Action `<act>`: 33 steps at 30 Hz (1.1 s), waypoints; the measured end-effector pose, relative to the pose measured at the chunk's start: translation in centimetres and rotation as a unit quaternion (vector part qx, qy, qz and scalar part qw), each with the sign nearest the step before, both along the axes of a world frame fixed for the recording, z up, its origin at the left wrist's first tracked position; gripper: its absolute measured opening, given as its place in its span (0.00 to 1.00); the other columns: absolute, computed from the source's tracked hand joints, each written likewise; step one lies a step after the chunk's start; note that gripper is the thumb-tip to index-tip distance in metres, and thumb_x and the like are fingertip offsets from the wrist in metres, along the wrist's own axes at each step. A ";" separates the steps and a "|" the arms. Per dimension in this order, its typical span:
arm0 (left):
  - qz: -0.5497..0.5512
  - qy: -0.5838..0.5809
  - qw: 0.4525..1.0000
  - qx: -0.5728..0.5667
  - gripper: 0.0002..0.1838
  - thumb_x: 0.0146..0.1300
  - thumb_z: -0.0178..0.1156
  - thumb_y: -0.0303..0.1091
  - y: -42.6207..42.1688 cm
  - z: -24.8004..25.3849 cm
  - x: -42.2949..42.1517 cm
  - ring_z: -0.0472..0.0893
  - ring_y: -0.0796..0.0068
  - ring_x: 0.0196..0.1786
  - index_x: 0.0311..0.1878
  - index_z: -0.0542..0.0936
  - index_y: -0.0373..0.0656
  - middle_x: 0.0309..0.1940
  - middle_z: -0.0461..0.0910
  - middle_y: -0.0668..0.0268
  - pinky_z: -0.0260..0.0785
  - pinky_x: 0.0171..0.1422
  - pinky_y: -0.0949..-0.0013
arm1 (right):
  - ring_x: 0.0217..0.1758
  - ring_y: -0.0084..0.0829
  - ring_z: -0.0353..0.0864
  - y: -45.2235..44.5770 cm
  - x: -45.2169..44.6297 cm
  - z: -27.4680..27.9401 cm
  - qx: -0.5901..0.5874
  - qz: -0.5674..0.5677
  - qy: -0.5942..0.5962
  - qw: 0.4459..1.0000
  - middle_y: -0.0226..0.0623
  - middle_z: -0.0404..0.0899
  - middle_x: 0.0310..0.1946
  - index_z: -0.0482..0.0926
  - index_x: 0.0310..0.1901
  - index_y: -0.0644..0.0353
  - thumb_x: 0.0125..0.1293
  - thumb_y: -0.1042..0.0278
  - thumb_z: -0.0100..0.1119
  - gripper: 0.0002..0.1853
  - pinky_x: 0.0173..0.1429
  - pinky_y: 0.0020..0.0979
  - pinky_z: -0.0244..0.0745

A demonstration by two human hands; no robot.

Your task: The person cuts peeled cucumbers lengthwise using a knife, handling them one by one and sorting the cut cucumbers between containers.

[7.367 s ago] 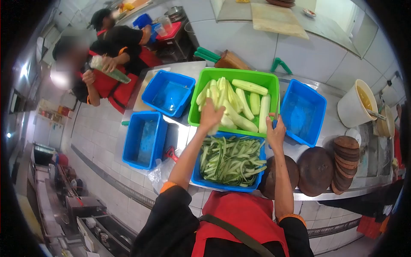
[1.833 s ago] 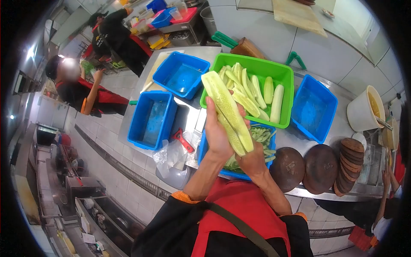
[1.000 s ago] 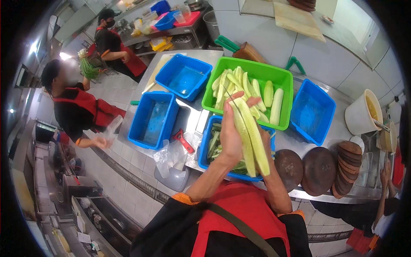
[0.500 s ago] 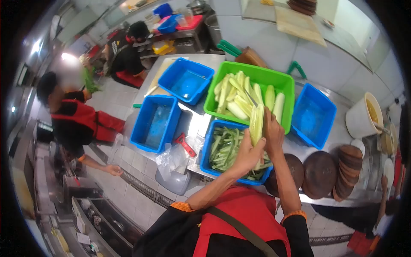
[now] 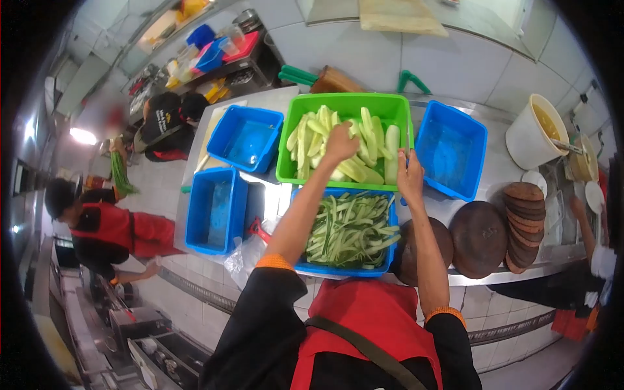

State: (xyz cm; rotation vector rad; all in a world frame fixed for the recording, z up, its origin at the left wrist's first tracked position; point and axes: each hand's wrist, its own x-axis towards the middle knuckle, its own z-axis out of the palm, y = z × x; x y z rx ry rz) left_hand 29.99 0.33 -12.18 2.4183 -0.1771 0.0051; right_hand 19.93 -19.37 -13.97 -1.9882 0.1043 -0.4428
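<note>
My left hand (image 5: 342, 144) is inside the green tub (image 5: 292, 177), its fingers curled around a pale piece of cucumber (image 5: 353, 129) on the pile; the fingertips are partly hidden. Peeled cucumbers (image 5: 315, 146), many of them split lengthwise, fill much of that tub. Gripped upright in my right hand (image 5: 409, 174) is a knife (image 5: 408, 130), its blade pointing away from me along the tub's right side. Just below the green tub, long green cucumber strips (image 5: 351, 227) heap up in a blue tub (image 5: 344, 272).
Blue tubs (image 5: 448, 149) flank the green one. Brown round boards (image 5: 480, 240) line the right front edge. A white bucket (image 5: 533, 140) stands back right. A red-handled tool (image 5: 259, 229) lies by plastic wrap. Co-workers (image 5: 120, 221) stand at left; another person's arm reaches in at right.
My left hand has moved from the cucumber held over the strips into the green tub. My right hand has come away with the knife, now upright. The view has shifted.
</note>
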 end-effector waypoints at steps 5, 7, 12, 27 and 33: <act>-0.280 0.019 0.910 0.305 0.31 0.47 0.66 0.27 4.3 0.2 -1.2 0.71 0.46 0.64 0.60 0.79 0.54 0.62 0.72 0.54 0.66 0.67 0.51 | 0.35 0.59 0.80 0.1 0.3 -0.6 0.020 -0.025 -0.030 0.999 0.57 0.79 0.30 0.73 0.44 0.67 0.75 0.60 0.47 0.15 0.37 0.49 0.68; -0.285 -0.016 0.908 0.307 0.30 0.48 0.67 0.28 5.0 -0.1 -1.6 0.69 0.47 0.65 0.59 0.79 0.54 0.63 0.71 0.56 0.66 0.67 0.51 | 0.34 0.59 0.80 0.3 0.1 -0.3 0.036 -0.030 -0.023 0.999 0.57 0.79 0.30 0.73 0.44 0.67 0.74 0.60 0.47 0.15 0.37 0.49 0.69; -0.301 -0.092 0.914 0.258 0.26 0.49 0.69 0.30 5.8 0.1 -2.0 0.72 0.49 0.61 0.56 0.79 0.53 0.59 0.73 0.57 0.68 0.64 0.52 | 0.32 0.58 0.80 0.6 0.0 0.0 0.046 -0.033 -0.010 0.998 0.56 0.79 0.30 0.73 0.45 0.67 0.74 0.61 0.47 0.15 0.37 0.49 0.69; -0.368 -0.075 0.883 0.283 0.27 0.60 0.63 0.55 4.6 -2.6 -3.1 0.75 0.50 0.54 0.55 0.77 0.47 0.49 0.74 0.53 0.70 0.55 0.50 | 0.39 0.53 0.83 0.8 0.0 -1.1 0.006 -0.044 -0.097 0.994 0.55 0.82 0.36 0.75 0.48 0.67 0.74 0.60 0.49 0.16 0.44 0.44 0.73; -0.360 -0.047 0.861 0.357 0.25 0.60 0.61 0.59 3.5 -2.9 -2.8 0.71 0.47 0.59 0.54 0.79 0.54 0.53 0.71 0.52 0.68 0.56 0.44 | 0.44 0.53 0.83 0.9 -0.6 -0.4 -0.031 -0.095 -0.060 0.993 0.59 0.82 0.39 0.74 0.52 0.73 0.74 0.55 0.49 0.23 0.48 0.44 0.73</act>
